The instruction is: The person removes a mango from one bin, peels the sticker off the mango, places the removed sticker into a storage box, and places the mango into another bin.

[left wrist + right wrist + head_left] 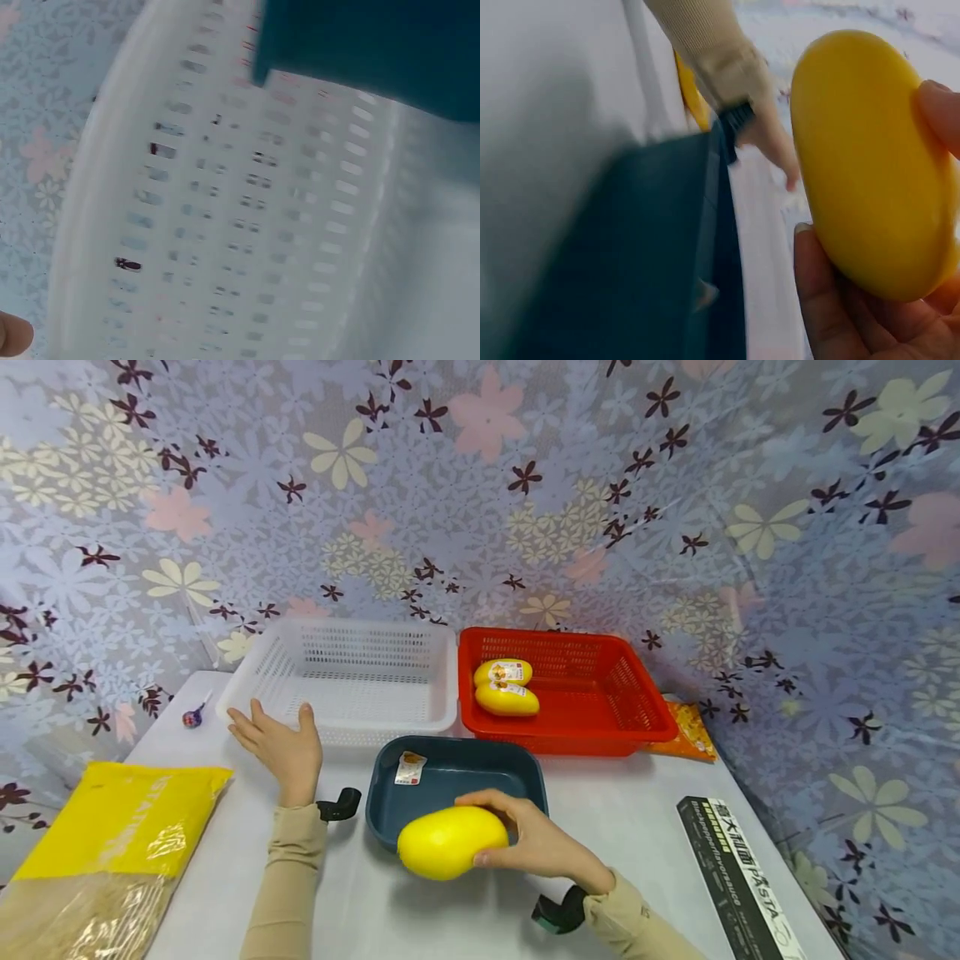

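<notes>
My right hand point(517, 839) grips a smooth yellow mango-shaped object point(452, 842) just above the near rim of a dark teal tray point(525, 770). In the right wrist view the yellow object point(866, 161) fills the right side, with a fingertip point(939, 112) and thumb curled round it. My left hand point(279, 745) hovers flat with fingers spread, beside the front edge of a white basket point(345, 714). The left wrist view shows the white basket's mesh point(225, 210) close up and blurred. Two more yellow objects point(504, 687) lie in a red basket point(637, 710).
A yellow packet point(112, 827) lies at the near left, a small lollipop point(193, 717) by the white basket. A black pasta box point(738, 877) lies at the right edge and an orange packet point(686, 731) behind the red basket. A floral cloth backs the table.
</notes>
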`<state>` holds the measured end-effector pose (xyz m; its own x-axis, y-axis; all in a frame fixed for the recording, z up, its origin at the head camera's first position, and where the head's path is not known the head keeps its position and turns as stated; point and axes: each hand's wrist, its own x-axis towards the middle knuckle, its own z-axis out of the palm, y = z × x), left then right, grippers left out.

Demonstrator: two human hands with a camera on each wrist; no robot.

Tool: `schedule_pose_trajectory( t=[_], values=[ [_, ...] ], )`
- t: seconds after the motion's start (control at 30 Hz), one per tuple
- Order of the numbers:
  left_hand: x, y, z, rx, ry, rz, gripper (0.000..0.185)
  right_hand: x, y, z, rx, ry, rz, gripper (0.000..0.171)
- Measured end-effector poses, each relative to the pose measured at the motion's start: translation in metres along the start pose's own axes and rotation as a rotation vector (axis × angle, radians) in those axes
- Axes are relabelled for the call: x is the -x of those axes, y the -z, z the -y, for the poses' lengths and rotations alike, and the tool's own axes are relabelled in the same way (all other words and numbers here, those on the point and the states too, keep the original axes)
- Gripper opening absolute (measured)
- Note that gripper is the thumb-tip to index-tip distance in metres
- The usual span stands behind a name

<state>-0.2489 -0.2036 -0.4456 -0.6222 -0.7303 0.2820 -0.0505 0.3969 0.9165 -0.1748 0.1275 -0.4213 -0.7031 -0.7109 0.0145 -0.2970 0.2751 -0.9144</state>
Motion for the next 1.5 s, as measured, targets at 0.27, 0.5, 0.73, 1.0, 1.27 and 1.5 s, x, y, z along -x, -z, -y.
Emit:
schedule_pose_trajectory(
  t=[0.27,0.5,0.73,1.0,1.27,1.5],
  values=[
    [-0.005,-0.008,0.009,0.028,-0.006,0.004,0.082,-0.063,0.04,0.003,0.004,0.016,-0.155,0.061],
    [-0.008,-0.007,0.012,0.038,-0.007,-0.007,0.085,-0.115,0.053,-0.003,0.001,-0.012,-0.263,0.058],
    [-0.006,-0.007,0.007,0.071,-0.003,-0.001,0.088,-0.152,0.047,-0.008,0.052,0.001,-0.331,0.058],
    [-0.004,-0.012,0.007,0.041,-0.015,-0.021,0.086,-0.182,0.038,-0.006,0.259,-0.01,-0.312,0.06],
    [-0.004,-0.013,0.007,-0.006,-0.029,-0.029,0.085,-0.193,0.036,-0.007,0.339,-0.01,-0.272,0.058],
    [-0.006,-0.011,0.01,-0.021,-0.027,-0.04,0.084,-0.199,0.031,-0.007,0.54,-0.01,-0.196,0.051]
  ],
)
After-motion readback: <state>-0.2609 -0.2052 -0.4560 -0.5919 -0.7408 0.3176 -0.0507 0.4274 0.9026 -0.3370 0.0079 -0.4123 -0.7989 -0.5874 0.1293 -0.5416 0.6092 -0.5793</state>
